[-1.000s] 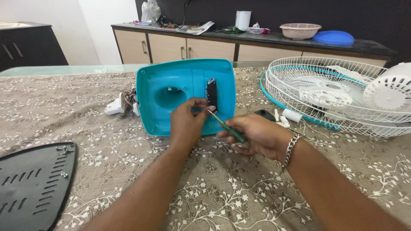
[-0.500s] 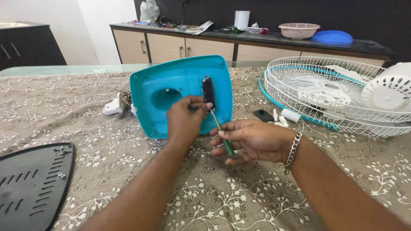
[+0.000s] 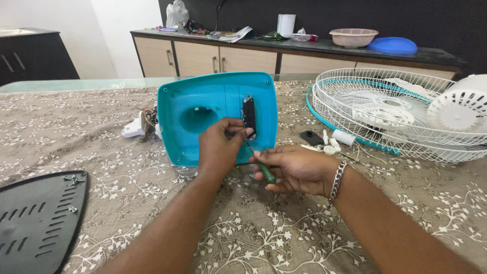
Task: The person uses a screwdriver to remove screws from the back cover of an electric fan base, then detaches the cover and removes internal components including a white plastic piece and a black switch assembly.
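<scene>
Fingers of the left hand [image 3: 219, 147] are pinching the black switch strip [image 3: 249, 116] on the smooth turquoise plastic housing [image 3: 203, 114], propped at centre frame on the patterned desk [image 3: 264, 228]. Meanwhile the right hand [image 3: 297, 167] is clenching a slim green-handled screwdriver [image 3: 261, 165], tip angling upward. Slipping looks possible: the glossy, tilted shell could shift, sending the blade toward those fingertips.

Table [image 3: 76, 132]: covered by a beige cloth with white floral print. At 12 o'clock, a sideboard [image 3: 243, 58] with beige doors and dark top stands against a dark wall [image 3: 355, 15]. At 10 o'clock, a black cabinet [image 3: 30, 53] adjoins a white wall [image 3: 122, 30]. Lighting: even daylight.
</scene>
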